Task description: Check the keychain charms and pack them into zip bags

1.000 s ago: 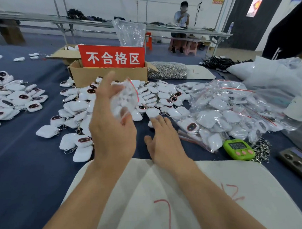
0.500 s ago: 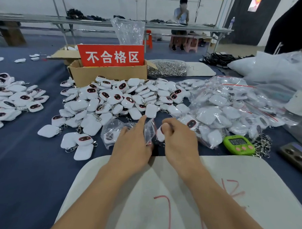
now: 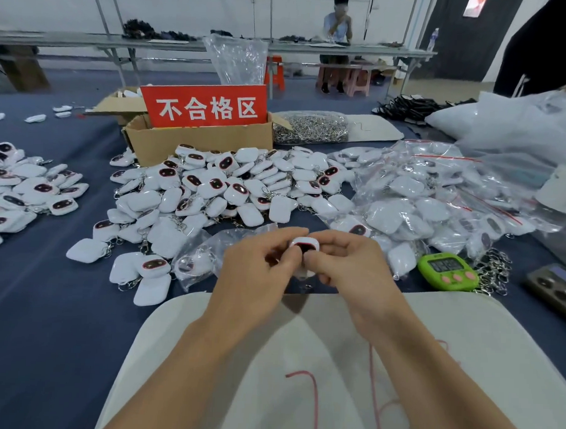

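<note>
Across the table (image 3: pixel 40 318): one blue cloth surface, with everything below on it.
Mat (image 3: pixel 494 366): one, white with red marks, at the near edge under both forearms.
Filled zip bags (image 3: pixel 436 200): one pile on the right, too many to count.
Loose charms: two heaps, central heap (image 3: pixel 218 186) and left heap (image 3: pixel 22 189), too many to count.
Carton (image 3: pixel 197 144): one, behind the central heap, with one red sign (image 3: pixel 204 106) standing in it.
Zip bag (image 3: pixel 200 259): one clear bag lying just left of the hands, something white inside.
Timer (image 3: pixel 446 272): one, green, right of the hands.
Hands: two. The left hand (image 3: pixel 257 277) and right hand (image 3: pixel 350 268) meet, fingers curled, both pinching one charm.
Charm (image 3: pixel 304 245): one, between the two sets of fingertips, held just beyond the mat. It is white and rounded-square, and its dark, red-rimmed oval faces up.
</note>
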A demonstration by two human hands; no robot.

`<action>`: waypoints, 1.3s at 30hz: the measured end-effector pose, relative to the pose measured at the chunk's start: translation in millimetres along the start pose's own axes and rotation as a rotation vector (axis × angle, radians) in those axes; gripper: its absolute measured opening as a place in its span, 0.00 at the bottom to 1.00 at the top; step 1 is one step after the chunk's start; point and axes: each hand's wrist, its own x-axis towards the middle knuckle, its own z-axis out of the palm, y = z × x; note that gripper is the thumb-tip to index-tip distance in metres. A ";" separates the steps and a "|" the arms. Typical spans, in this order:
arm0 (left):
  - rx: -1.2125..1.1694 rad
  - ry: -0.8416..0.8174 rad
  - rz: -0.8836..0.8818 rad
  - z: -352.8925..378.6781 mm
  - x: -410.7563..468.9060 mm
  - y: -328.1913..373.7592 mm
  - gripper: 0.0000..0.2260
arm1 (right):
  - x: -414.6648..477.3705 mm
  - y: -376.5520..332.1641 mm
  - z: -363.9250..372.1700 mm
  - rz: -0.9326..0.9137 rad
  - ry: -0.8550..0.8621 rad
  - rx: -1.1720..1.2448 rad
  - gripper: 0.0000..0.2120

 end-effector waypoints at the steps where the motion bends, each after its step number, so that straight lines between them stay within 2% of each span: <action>1: -0.052 -0.014 -0.050 0.8 2.2 0.1 0.12 | 1.4 -1.7 -2.0 -0.015 0.005 0.005 0.13; 7: -0.460 -0.053 -0.241 -0.1 8.3 3.5 0.13 | 6.0 -0.1 -3.8 0.041 -0.002 0.137 0.10; 14: -0.642 -0.051 -0.302 -6.7 6.1 6.4 0.08 | 5.1 -0.1 -2.4 0.065 -0.071 0.209 0.13; 21: -0.554 -0.011 -0.235 -7.1 4.1 10.1 0.10 | 3.2 6.4 7.1 -0.072 0.032 0.029 0.16; 26: -0.527 0.010 -0.266 -5.0 3.7 11.1 0.13 | 4.2 5.2 6.5 -0.035 0.031 0.057 0.10; 30: -0.482 0.075 -0.325 -3.4 4.5 12.8 0.13 | 0.8 3.3 6.5 -0.033 0.003 0.052 0.15; 34: -0.408 0.159 -0.310 -3.3 5.2 10.4 0.16 | 1.5 4.4 8.4 -0.034 -0.043 0.031 0.16; 39: -0.390 0.116 -0.292 -3.0 6.0 8.9 0.16 | 3.4 4.4 8.4 -0.047 -0.037 -0.016 0.18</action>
